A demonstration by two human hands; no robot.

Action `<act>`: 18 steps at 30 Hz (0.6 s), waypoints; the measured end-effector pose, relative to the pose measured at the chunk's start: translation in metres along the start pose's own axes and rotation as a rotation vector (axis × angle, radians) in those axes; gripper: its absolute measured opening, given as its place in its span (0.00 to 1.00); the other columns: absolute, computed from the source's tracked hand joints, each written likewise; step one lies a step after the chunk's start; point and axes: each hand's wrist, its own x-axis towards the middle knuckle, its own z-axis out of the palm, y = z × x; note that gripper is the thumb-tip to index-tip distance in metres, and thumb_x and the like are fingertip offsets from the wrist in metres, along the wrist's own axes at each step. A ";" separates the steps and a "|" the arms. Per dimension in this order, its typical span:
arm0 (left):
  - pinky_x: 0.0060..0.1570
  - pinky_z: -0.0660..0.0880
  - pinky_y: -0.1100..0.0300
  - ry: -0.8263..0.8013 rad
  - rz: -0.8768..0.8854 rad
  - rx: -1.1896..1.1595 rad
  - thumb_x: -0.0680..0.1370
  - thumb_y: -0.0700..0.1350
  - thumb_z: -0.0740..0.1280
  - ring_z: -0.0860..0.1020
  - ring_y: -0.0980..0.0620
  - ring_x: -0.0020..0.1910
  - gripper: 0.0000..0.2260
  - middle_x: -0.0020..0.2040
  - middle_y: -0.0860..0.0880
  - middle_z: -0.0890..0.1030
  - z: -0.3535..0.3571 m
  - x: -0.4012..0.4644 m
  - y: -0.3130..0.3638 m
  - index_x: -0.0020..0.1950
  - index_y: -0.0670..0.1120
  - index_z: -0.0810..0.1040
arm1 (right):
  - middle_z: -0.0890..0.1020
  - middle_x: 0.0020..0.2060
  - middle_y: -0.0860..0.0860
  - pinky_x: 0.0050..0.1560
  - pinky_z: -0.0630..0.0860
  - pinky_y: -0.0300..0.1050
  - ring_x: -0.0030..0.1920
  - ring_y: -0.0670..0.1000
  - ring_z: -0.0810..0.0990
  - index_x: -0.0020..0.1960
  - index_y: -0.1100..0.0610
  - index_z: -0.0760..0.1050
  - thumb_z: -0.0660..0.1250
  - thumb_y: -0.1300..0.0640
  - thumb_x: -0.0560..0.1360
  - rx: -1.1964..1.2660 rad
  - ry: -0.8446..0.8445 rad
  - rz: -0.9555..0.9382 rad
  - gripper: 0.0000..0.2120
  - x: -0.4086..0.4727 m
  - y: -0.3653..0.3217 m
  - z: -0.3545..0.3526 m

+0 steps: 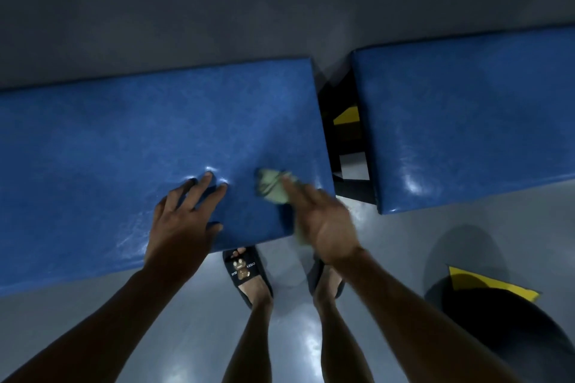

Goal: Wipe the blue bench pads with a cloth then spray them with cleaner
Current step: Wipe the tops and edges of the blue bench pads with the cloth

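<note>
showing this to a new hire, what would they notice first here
The two glossy blue bench pads stand out first: the long left pad fills the middle left, the right pad lies across a dark gap. Next come the hands on the left pad's near right corner: the left hand presses spread fingertips into the vinyl, while the right hand, blurred, rests on a pale green cloth. Below, feet in black slides stand on the shiny grey floor.
</note>
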 end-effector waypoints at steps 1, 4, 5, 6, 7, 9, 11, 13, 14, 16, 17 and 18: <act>0.62 0.69 0.41 -0.003 0.001 0.000 0.68 0.47 0.79 0.68 0.40 0.69 0.35 0.75 0.48 0.69 0.000 0.000 0.001 0.74 0.51 0.71 | 0.80 0.50 0.53 0.36 0.79 0.49 0.40 0.54 0.79 0.75 0.51 0.68 0.58 0.56 0.79 -0.001 0.031 0.105 0.24 0.000 0.021 -0.007; 0.62 0.69 0.41 0.011 -0.011 -0.009 0.68 0.46 0.79 0.68 0.40 0.69 0.35 0.75 0.48 0.69 0.004 -0.001 0.001 0.74 0.51 0.71 | 0.78 0.49 0.56 0.36 0.76 0.48 0.39 0.56 0.78 0.77 0.54 0.66 0.60 0.58 0.82 0.095 0.170 0.471 0.23 0.004 0.029 -0.010; 0.62 0.69 0.41 0.018 -0.012 -0.014 0.68 0.46 0.78 0.68 0.40 0.69 0.36 0.76 0.49 0.68 0.005 -0.001 0.001 0.74 0.51 0.71 | 0.78 0.51 0.56 0.37 0.77 0.47 0.41 0.55 0.79 0.77 0.55 0.66 0.61 0.59 0.82 0.140 0.198 0.551 0.24 0.005 0.014 -0.004; 0.62 0.69 0.41 0.024 -0.010 -0.016 0.68 0.46 0.78 0.68 0.40 0.69 0.36 0.76 0.49 0.68 0.006 -0.001 0.001 0.74 0.51 0.71 | 0.79 0.55 0.56 0.39 0.78 0.46 0.44 0.53 0.79 0.77 0.56 0.66 0.61 0.60 0.81 0.181 0.221 0.556 0.24 0.005 -0.005 0.002; 0.62 0.69 0.41 0.034 -0.007 -0.019 0.68 0.46 0.78 0.68 0.40 0.69 0.35 0.76 0.49 0.68 0.007 -0.001 0.001 0.74 0.51 0.71 | 0.79 0.58 0.56 0.42 0.79 0.45 0.45 0.53 0.80 0.76 0.57 0.68 0.63 0.60 0.81 0.202 0.231 0.491 0.24 0.004 -0.026 0.009; 0.61 0.70 0.41 0.050 0.003 -0.026 0.67 0.46 0.79 0.69 0.40 0.68 0.35 0.75 0.48 0.69 0.007 -0.001 -0.001 0.73 0.50 0.72 | 0.81 0.60 0.55 0.43 0.82 0.46 0.46 0.53 0.83 0.74 0.56 0.71 0.70 0.61 0.76 0.195 0.159 0.229 0.27 -0.004 -0.063 0.024; 0.61 0.70 0.41 0.045 0.017 -0.028 0.67 0.47 0.79 0.70 0.40 0.67 0.35 0.74 0.48 0.71 0.004 0.000 -0.002 0.72 0.50 0.73 | 0.81 0.59 0.53 0.43 0.83 0.49 0.47 0.53 0.83 0.74 0.54 0.71 0.72 0.60 0.73 0.138 0.050 -0.091 0.30 -0.011 -0.070 0.029; 0.61 0.69 0.42 0.030 0.020 -0.041 0.68 0.50 0.77 0.71 0.41 0.66 0.33 0.73 0.49 0.72 -0.002 0.003 -0.006 0.72 0.51 0.73 | 0.80 0.57 0.52 0.43 0.82 0.49 0.47 0.53 0.81 0.75 0.52 0.69 0.65 0.59 0.76 0.094 -0.021 -0.244 0.28 0.000 -0.042 0.021; 0.62 0.68 0.43 0.018 0.023 -0.051 0.68 0.52 0.75 0.71 0.42 0.65 0.32 0.73 0.51 0.71 -0.006 0.006 -0.009 0.72 0.53 0.72 | 0.79 0.57 0.52 0.42 0.81 0.49 0.47 0.53 0.80 0.76 0.51 0.68 0.64 0.60 0.75 0.061 -0.022 -0.234 0.28 0.007 -0.023 0.015; 0.64 0.65 0.46 -0.007 0.034 -0.062 0.68 0.54 0.73 0.69 0.44 0.67 0.34 0.75 0.53 0.69 -0.016 0.012 -0.017 0.74 0.54 0.69 | 0.79 0.56 0.54 0.40 0.81 0.50 0.45 0.54 0.79 0.76 0.50 0.67 0.66 0.61 0.75 0.028 0.039 -0.031 0.30 0.022 0.013 0.003; 0.64 0.64 0.46 -0.013 0.032 -0.053 0.68 0.54 0.75 0.68 0.44 0.68 0.36 0.76 0.52 0.67 -0.021 0.016 -0.023 0.74 0.54 0.68 | 0.78 0.55 0.55 0.39 0.80 0.50 0.43 0.55 0.79 0.77 0.51 0.66 0.66 0.61 0.77 0.058 0.089 0.123 0.29 0.030 0.024 -0.003; 0.65 0.63 0.45 -0.020 0.015 -0.036 0.67 0.54 0.77 0.67 0.43 0.69 0.38 0.76 0.51 0.66 -0.025 0.020 -0.030 0.75 0.54 0.67 | 0.77 0.53 0.55 0.38 0.79 0.50 0.42 0.56 0.79 0.77 0.51 0.65 0.64 0.60 0.79 0.104 0.150 0.287 0.27 0.037 0.026 -0.006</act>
